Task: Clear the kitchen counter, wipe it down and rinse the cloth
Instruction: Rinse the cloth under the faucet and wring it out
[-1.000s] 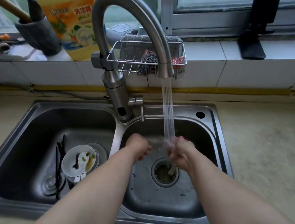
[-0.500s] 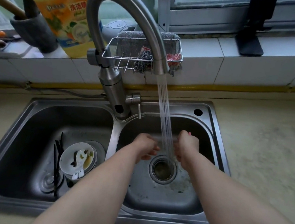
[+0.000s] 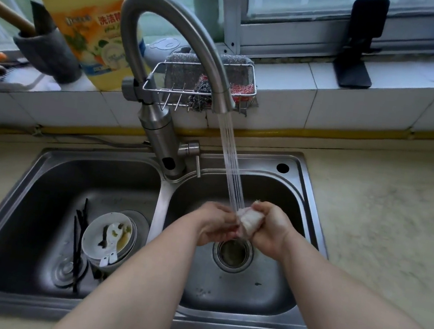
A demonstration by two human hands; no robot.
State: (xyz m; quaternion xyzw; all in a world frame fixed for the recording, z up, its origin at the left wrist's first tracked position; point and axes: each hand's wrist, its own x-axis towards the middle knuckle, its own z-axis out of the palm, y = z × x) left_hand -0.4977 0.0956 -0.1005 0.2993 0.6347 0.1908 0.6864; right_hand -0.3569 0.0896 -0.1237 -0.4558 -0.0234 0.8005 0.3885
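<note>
Observer: Water (image 3: 233, 166) is running from the faucet (image 3: 178, 36) in thin strands and landing on the cloth (image 3: 250, 221).

Recorder: Where is the cloth sitting?

Observer: It is being held as a bunched white wad between both hands, above the drain (image 3: 232, 254) of the right basin (image 3: 262, 290).

Recorder: Grip?

Observer: The right hand (image 3: 270, 232) is curling round the wad. The left hand (image 3: 214, 225) is pinching its near end with bent fingers; the knuckles are hiding the exact contact.

Recorder: Other contents?

Observer: The left basin (image 3: 36, 208) is holding stacked bowls (image 3: 88, 235) with a white spoon (image 3: 111, 233) in the top one, and dark chopsticks (image 3: 76, 242) are lying beside them. A yellow detergent bottle (image 3: 86, 15) is standing on the sill. A wire rack (image 3: 154, 76) of scourers is sitting behind the spout.
</note>
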